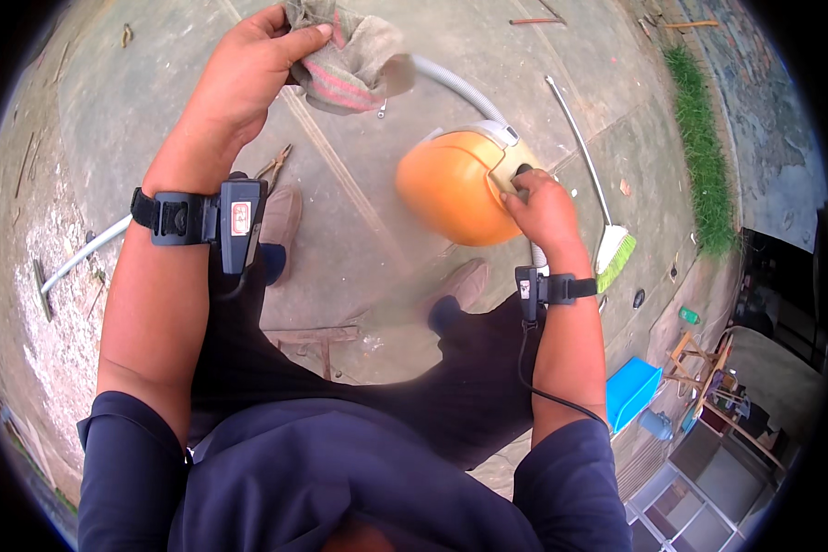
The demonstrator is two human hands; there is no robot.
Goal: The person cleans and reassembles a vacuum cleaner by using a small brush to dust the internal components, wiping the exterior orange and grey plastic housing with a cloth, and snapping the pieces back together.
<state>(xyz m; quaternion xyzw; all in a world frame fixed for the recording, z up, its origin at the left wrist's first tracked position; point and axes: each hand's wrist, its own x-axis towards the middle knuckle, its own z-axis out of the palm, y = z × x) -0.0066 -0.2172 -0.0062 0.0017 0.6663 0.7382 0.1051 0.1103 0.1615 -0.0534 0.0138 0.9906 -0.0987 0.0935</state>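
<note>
My left hand point(253, 69) is raised at the upper left, its thumb and fingers closed on a grey-brown cloth point(354, 74) with pinkish-red stripes. The cloth hangs bunched up above the concrete floor. Right of centre an orange, rounded vacuum cleaner point(451, 189) rests on the floor, with a grey ribbed hose point(460, 89) running from its far end. At the right side of its body, on a light panel beside a small dark part, the fingers of my right hand point(547, 212) are curled in a grip. My palm hides exactly what they grasp.
Pliers point(274, 167) lie near my left shoe point(281, 230). A low wooden stool point(313, 336) stands between my legs. To the right are a broom point(614, 253) with green-tipped bristles, a blue bin point(630, 394) and a grass strip point(701, 147). Another long-handled tool point(83, 250) is at left.
</note>
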